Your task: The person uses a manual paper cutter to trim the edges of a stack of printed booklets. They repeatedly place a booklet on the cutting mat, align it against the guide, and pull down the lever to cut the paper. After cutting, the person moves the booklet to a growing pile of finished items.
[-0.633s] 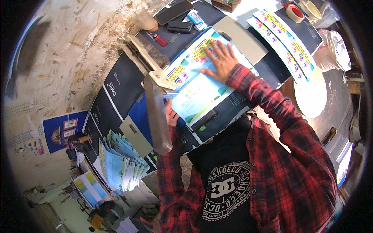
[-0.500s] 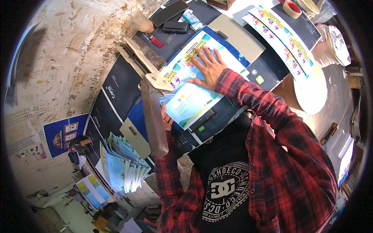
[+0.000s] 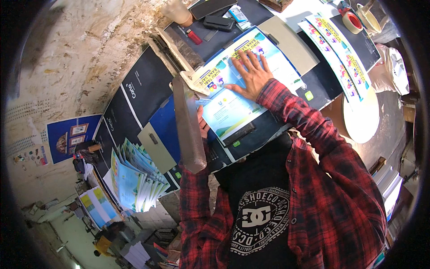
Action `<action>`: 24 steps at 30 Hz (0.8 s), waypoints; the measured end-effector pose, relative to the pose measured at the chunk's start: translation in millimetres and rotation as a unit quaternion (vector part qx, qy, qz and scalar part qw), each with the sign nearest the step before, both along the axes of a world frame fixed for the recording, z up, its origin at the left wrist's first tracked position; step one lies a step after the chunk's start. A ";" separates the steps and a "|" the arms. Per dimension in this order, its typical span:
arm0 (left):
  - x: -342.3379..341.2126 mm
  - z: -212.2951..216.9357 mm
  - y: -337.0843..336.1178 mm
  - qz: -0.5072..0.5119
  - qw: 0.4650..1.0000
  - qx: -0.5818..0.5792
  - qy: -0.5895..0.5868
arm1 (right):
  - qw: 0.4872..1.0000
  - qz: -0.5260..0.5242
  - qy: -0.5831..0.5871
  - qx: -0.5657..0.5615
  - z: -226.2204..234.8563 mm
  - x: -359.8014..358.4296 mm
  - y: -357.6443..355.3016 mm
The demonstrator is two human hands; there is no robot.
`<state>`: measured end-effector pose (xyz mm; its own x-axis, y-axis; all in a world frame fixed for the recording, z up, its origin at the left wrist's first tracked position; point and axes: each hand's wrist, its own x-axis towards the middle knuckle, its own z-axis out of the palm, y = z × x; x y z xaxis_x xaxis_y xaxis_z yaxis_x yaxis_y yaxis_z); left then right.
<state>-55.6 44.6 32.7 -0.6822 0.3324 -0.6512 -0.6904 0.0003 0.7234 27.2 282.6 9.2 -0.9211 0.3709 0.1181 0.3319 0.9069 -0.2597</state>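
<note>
A printed sheet (image 3: 237,105) in light blue, yellow and green lies on the paper cutter's blue bed. My right hand (image 3: 251,76) lies flat on it, fingers spread. Beside the sheet's left edge is my left hand (image 3: 204,124), close to the cutter's brown metal handle (image 3: 190,130). That handle hides much of the left hand, so its grip on the paper does not show. The handle slants down toward me from the cutter's pale frame (image 3: 190,80).
Printed strips (image 3: 336,56) lie at the far right near a tape roll (image 3: 352,22). A stack of folded prints (image 3: 136,177) stands at lower left. Toward the back are a red lighter (image 3: 194,36), a black case (image 3: 218,23) and a phone (image 3: 212,6).
The whole view has shifted, so the bench appears further right and slightly lower. My right hand stays spread on the sheet, and my left hand stays by its left edge.
</note>
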 end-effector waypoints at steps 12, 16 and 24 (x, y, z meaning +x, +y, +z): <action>-13.8 -62.0 -1.6 0.000 0.999 0.054 0.008 | 0.999 0.010 -0.004 0.040 6.3 -7.2 -27.1; -4.7 -14.5 -8.4 -0.015 0.996 -0.030 0.079 | 0.999 0.018 0.020 0.031 5.8 -7.3 -36.0; 57.8 -24.8 -9.7 -0.209 0.630 -0.417 0.620 | 0.997 0.050 -0.009 0.063 1.9 -5.8 -22.2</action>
<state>2.2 34.9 7.9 -0.8049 0.5468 0.2307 0.5933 0.7326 0.3337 21.4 260.5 11.1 -0.9550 0.2605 0.1415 0.2419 0.9607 -0.1360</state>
